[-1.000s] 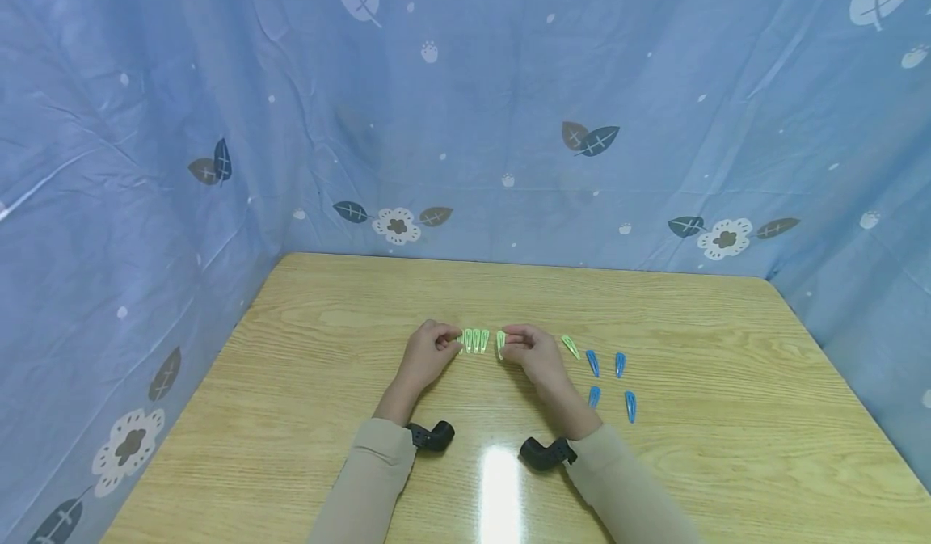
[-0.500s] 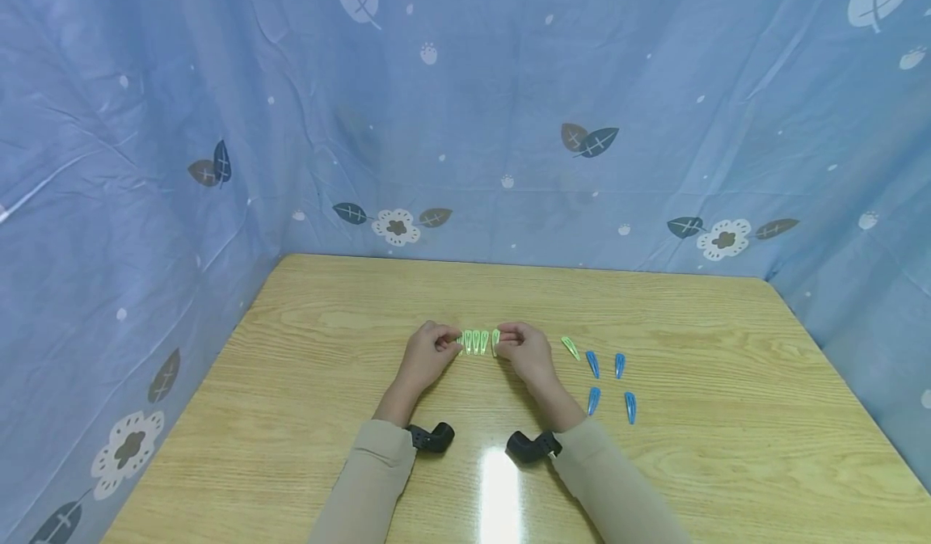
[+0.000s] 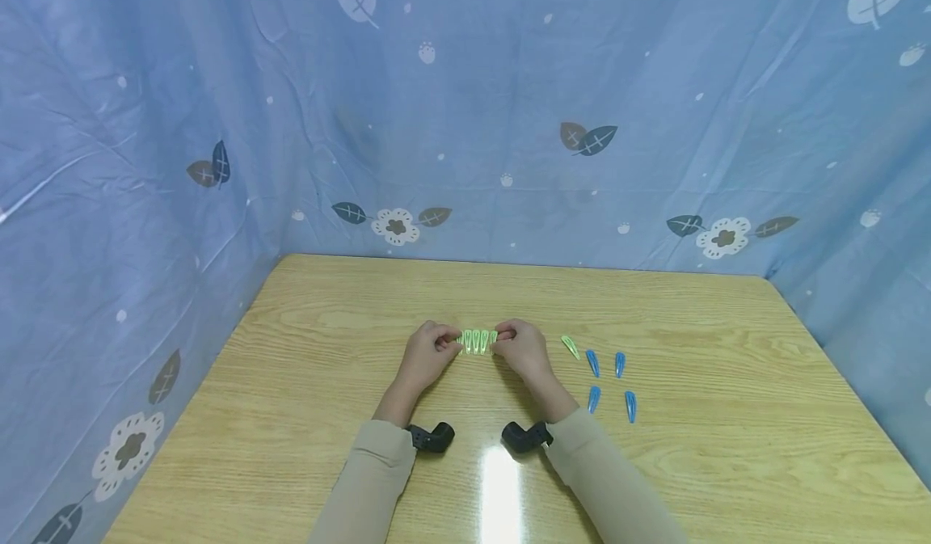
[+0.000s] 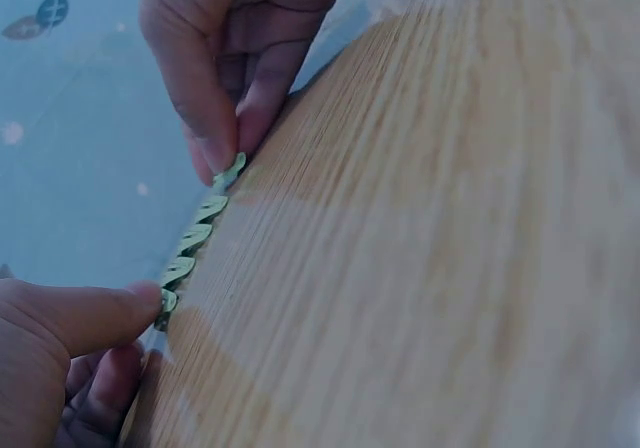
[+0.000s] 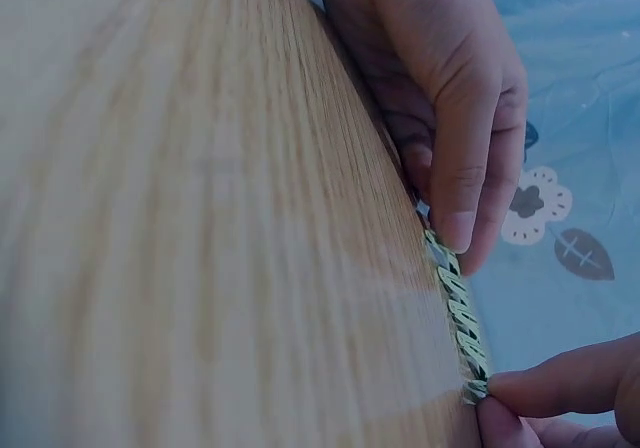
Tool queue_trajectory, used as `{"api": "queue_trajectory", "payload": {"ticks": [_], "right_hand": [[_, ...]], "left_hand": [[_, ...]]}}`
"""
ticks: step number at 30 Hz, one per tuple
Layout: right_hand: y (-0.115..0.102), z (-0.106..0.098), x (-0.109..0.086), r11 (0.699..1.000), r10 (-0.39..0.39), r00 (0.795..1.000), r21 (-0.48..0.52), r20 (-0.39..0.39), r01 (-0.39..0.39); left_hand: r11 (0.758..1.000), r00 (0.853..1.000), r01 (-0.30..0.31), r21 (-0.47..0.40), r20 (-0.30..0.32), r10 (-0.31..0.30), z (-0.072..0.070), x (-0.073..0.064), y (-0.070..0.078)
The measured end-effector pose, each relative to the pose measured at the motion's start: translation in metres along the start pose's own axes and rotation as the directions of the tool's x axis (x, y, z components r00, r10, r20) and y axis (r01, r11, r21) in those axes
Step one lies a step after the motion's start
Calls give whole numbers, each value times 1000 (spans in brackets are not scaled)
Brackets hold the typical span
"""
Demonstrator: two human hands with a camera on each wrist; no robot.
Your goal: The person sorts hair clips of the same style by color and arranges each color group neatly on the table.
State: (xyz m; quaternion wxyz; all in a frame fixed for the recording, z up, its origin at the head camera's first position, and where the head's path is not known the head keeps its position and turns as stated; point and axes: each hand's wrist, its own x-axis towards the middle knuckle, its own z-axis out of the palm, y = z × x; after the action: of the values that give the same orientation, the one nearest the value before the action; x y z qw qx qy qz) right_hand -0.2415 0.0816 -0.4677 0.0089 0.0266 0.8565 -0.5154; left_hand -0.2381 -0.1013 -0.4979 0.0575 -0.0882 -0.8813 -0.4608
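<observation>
Lime-green snap hair clip (image 4: 236, 169) at the right end of a short row, pinched between thumb and forefinger of the right hand (image 3: 525, 352); whether it rests fully on the wood cannot be told. At the opposite end, the left hand (image 3: 427, 353) grasps the left-end green clip (image 4: 167, 304) between thumb and forefinger, partly covering it. Between the two lie three middle green clips (image 3: 476, 340), side by side and close together, narrow ends toward the person. To the right of the right hand, a loose green clip (image 3: 570, 347) lies slantwise, apart from the row. Beyond it are four blue snap clips (image 3: 620, 364), spaced in two loose pairs and touched by neither hand. All lie on a wood-grain tabletop (image 3: 320, 431) backed by a blue patterned curtain (image 3: 465, 83). Judged from this layout, the green row is nearly complete: five clips stand in line, the fifth not yet released; one green clip remains outside it, and the blue clips appear not yet arranged.
</observation>
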Motion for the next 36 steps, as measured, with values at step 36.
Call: {"api": "queue_trajectory", "payload": {"ticks": [36], "right_hand": [[9,-7,-10,990,7,1000,142,-18,-4]], "left_hand": [[1000,1000,5,-4,1,-5,1,-6,10]]}}
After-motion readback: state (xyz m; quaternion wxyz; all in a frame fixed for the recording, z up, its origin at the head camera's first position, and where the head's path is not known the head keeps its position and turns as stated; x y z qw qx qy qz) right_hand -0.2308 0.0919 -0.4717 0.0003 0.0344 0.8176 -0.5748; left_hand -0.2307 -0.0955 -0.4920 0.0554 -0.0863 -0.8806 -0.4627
